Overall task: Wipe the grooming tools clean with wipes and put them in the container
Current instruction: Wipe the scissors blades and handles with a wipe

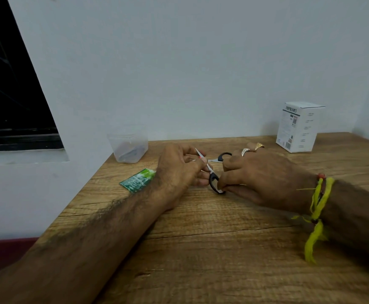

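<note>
Both hands are down on the wooden table [223, 249] at the middle of the frame, working close together on a small pair of black-handled scissors [211, 175]. The left hand [179, 170] has its fingers curled in around the blade end, the thin steel tip poking up past the knuckles, and the right hand [258, 176] pinches the lower finger loop between thumb and fingertips, rings showing on two fingers and a yellow thread [317, 213] tied at the wrist. A second pair of scissors [222, 156] lies just behind them, partly hidden by the right hand. Up and to the left, at the table's back edge against the wall, stands the clear plastic container [128, 147], lid off, with something grey-blue lying in the bottom, too blurred to name. A green sachet [138, 179] lies flat beside the left wrist. At the upper right sits a white carton [298, 128], closed.
</note>
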`<state>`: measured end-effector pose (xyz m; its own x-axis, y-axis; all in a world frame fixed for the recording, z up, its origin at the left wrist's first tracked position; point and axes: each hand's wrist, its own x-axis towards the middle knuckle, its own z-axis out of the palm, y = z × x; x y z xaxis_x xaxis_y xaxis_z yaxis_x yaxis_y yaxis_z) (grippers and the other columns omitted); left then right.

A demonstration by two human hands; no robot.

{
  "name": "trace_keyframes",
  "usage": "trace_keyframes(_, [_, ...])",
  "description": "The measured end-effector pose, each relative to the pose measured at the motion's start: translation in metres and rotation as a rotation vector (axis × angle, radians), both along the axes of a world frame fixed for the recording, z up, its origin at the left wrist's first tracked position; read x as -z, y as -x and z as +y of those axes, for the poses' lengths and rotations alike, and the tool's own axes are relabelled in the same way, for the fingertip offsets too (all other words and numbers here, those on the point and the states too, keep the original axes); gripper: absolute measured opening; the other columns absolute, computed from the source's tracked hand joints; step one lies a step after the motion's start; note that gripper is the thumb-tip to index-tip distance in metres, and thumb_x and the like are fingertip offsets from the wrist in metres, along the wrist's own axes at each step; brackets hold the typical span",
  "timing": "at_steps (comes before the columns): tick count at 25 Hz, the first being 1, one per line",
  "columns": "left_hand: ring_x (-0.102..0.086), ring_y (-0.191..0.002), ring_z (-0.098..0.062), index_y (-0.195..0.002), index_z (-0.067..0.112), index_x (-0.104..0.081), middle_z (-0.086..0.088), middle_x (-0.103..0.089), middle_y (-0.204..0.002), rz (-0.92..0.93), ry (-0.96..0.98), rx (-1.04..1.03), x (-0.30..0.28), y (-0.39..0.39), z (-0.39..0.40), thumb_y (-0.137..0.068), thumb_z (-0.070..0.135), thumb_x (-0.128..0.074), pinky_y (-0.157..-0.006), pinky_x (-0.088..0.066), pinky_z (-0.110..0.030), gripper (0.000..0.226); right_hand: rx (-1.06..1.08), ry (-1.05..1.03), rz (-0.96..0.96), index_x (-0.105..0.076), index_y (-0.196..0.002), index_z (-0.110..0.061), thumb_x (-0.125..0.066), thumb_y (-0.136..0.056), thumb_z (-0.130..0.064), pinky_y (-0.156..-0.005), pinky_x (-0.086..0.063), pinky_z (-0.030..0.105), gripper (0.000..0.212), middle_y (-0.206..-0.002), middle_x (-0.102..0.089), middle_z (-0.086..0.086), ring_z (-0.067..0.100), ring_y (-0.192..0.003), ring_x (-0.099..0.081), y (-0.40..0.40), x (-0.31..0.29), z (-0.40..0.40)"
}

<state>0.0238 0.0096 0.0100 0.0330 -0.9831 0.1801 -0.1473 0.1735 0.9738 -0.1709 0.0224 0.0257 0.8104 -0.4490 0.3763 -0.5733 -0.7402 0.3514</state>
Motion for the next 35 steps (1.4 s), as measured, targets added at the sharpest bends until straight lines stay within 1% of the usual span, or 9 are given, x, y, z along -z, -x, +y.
trace_keyframes(5, [-0.071, -0.055, -0.022, -0.102, -0.003, -0.065, -0.024, -0.073, -0.085, 0.080, -0.033, -0.028, -0.001, 0.002, 0.005, -0.093, -0.002, -0.064, -0.054, -0.062, -0.033, 0.009, 0.038, -0.113, -0.066, -0.070, -0.092, -0.035, -0.048, -0.094, -0.037, -0.065, -0.037, 0.029, 0.022, -0.083, -0.058, -0.014, 0.010, -0.073, -0.055, -0.005, 0.003, -0.001])
trace_keyframes(9, [-0.074, -0.057, -0.025, -0.107, -0.004, -0.063, -0.020, -0.074, -0.084, 0.142, -0.025, -0.122, 0.002, 0.006, 0.006, -0.091, -0.006, -0.062, -0.050, -0.059, -0.030, 0.016, 0.193, -0.503, -0.529, -0.076, -0.083, -0.024, -0.068, -0.090, -0.023, -0.061, -0.036, 0.015, 0.011, -0.071, -0.064, -0.014, 0.001, -0.068, -0.056, -0.013, 0.014, 0.003])
trace_keyframes(13, [-0.074, -0.058, -0.024, -0.104, -0.003, -0.063, -0.020, -0.074, -0.083, 0.250, -0.011, -0.159, 0.001, 0.013, 0.012, -0.091, -0.008, -0.060, -0.049, -0.058, -0.028, 0.014, 0.341, -0.654, -0.797, -0.076, -0.075, -0.017, -0.070, -0.090, -0.026, -0.048, -0.035, 0.012, 0.019, -0.055, -0.062, -0.010, -0.002, -0.050, -0.050, -0.029, 0.022, 0.005])
trace_keyframes(17, [-0.075, -0.062, -0.025, -0.099, -0.001, -0.064, -0.019, -0.073, -0.083, 0.300, 0.052, -0.168, -0.001, 0.018, 0.017, -0.094, -0.005, -0.060, -0.052, -0.059, -0.028, 0.007, 0.410, -0.787, -1.144, -0.078, -0.077, -0.011, -0.075, -0.087, -0.024, -0.047, -0.036, 0.018, 0.017, -0.075, -0.073, 0.013, 0.007, -0.056, -0.050, -0.034, 0.018, 0.010])
trace_keyframes(21, [-0.076, -0.064, -0.022, -0.097, 0.005, -0.066, -0.013, -0.075, -0.080, 0.236, 0.087, -0.174, -0.002, 0.020, 0.018, -0.095, 0.001, -0.063, -0.055, -0.060, -0.028, 0.005, 0.373, -0.825, -1.288, -0.078, -0.075, -0.011, -0.077, -0.084, -0.019, -0.053, -0.045, 0.018, 0.012, -0.078, -0.075, 0.012, 0.014, -0.066, -0.061, -0.037, 0.017, 0.016])
trace_keyframes(24, [-0.076, -0.063, -0.022, -0.096, 0.006, -0.067, -0.012, -0.075, -0.078, 0.201, 0.087, -0.190, -0.003, 0.016, 0.015, -0.094, 0.002, -0.064, -0.055, -0.060, -0.029, 0.005, 0.292, -0.838, -1.196, -0.079, -0.077, -0.015, -0.077, -0.084, -0.020, -0.055, -0.048, 0.020, 0.009, -0.072, -0.074, 0.006, 0.010, -0.064, -0.061, -0.033, 0.017, 0.014])
trace_keyframes(26, [-0.074, -0.059, -0.020, -0.097, 0.004, -0.067, -0.012, -0.075, -0.076, 0.168, 0.080, -0.177, -0.003, 0.013, 0.014, -0.094, 0.001, -0.064, -0.052, -0.059, -0.028, 0.005, 0.207, -0.744, -0.919, -0.078, -0.077, -0.019, -0.074, -0.088, -0.021, -0.055, -0.044, 0.025, 0.011, -0.065, -0.068, 0.005, 0.004, -0.057, -0.053, -0.024, 0.019, 0.010])
trace_keyframes(30, [-0.074, -0.059, -0.023, -0.100, 0.002, -0.069, -0.013, -0.076, -0.078, 0.081, 0.009, -0.086, -0.004, 0.004, 0.009, -0.093, 0.001, -0.063, -0.052, -0.058, -0.027, 0.008, 0.011, -0.060, -0.318, -0.074, -0.092, -0.028, -0.059, -0.090, -0.031, -0.068, -0.037, 0.030, 0.015, -0.077, -0.060, -0.011, 0.009, -0.071, -0.057, -0.007, 0.018, -0.004])
trace_keyframes(35, [-0.074, -0.067, -0.029, -0.108, 0.002, -0.069, -0.016, -0.076, -0.086, -0.025, -0.075, 0.061, -0.006, -0.006, 0.005, -0.092, 0.002, -0.065, -0.058, -0.060, -0.033, 0.016, -0.265, 0.374, -0.186, -0.072, -0.100, -0.020, -0.061, -0.093, -0.015, -0.068, -0.047, 0.039, 0.015, -0.086, -0.064, 0.001, 0.024, -0.076, -0.062, -0.005, 0.010, -0.008])
